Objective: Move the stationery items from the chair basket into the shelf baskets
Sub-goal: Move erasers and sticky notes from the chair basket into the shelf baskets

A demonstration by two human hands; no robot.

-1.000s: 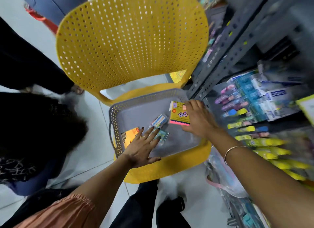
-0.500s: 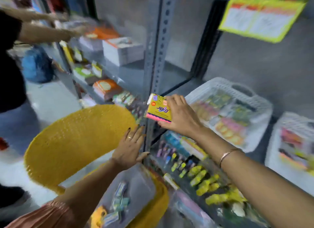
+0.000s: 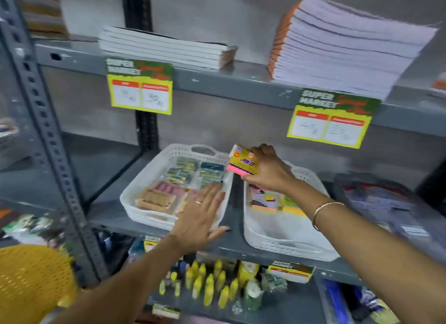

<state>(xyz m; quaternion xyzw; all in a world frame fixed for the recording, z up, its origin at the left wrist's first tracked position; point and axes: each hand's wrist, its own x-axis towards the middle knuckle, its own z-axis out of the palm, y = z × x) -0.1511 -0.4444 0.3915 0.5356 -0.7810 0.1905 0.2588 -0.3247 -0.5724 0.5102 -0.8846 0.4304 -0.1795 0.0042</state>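
Right hand (image 3: 266, 173) grips yellow-and-pink sticky-note pack (image 3: 243, 160), fingers closed round its right edge, pack raised above gap between two white shelf baskets. Left hand (image 3: 201, 215) flat, fingers spread and holding nothing, over near right corner of left basket (image 3: 144, 179), which holds packets of erasers and similar small stationery. Right basket (image 3: 277, 241) holds more sticky-note pads at far end, under right wrist. Yellow chair (image 3: 29, 280) at lower left edge. Notebook stacks (image 3: 337, 46) on shelf above.
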